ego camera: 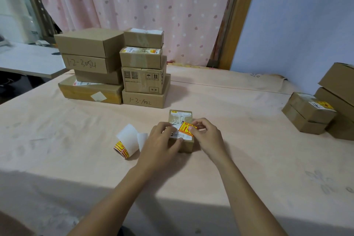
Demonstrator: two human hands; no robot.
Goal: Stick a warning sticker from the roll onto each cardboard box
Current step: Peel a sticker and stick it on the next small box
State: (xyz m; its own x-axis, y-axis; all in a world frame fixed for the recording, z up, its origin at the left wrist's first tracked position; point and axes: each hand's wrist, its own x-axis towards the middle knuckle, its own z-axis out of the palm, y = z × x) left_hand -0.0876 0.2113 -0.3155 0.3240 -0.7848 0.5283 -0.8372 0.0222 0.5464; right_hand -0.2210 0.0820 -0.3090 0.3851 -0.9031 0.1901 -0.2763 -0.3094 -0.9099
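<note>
A small cardboard box (180,115) with a white shipping label stands in the middle of the table. An orange and yellow warning sticker (186,128) lies tilted on its top. My right hand (206,136) pinches the sticker's right edge with thumb and fingers. My left hand (162,140) grips the box's left side, thumb on the label. The sticker roll (125,145) lies on the table to the left of the box, with a loose strip of white backing curling up from it.
Two stacks of cardboard boxes (115,67) stand at the back left. More boxes (318,109), one with a yellow sticker, are piled at the right edge. A pink cloth (239,120) covers the table; a curtain hangs behind.
</note>
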